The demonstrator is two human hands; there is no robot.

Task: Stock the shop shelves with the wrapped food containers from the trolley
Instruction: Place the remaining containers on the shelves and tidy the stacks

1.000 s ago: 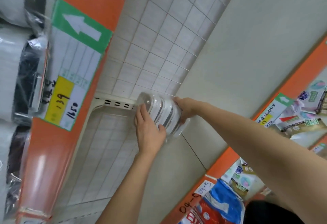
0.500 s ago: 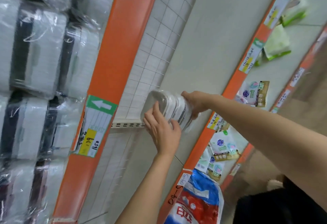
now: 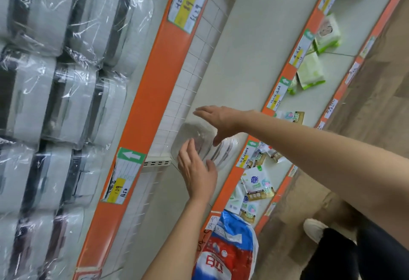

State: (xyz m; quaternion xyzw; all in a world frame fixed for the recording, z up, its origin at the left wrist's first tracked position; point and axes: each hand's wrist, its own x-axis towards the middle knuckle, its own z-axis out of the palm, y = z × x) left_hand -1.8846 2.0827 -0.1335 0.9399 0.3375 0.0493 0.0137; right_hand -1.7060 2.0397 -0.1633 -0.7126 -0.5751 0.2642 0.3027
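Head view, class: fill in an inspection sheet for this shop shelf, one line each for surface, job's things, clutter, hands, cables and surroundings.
Surface: pale shelf with orange front edge and white wire grid back.
Job's things: wrapped stack of clear food containers on the shelf, against the grid.
Clutter: nothing seen on this shelf.
Hands: left hand open, fingers on the stack's near side; right hand open, fingers straight above it, thumb at the stack.
Cables: nothing seen.
Surroundings: film-wrapped grey packs on the next shelf up; sachets, green packs and a red-and-blue bag lower down; price labels.
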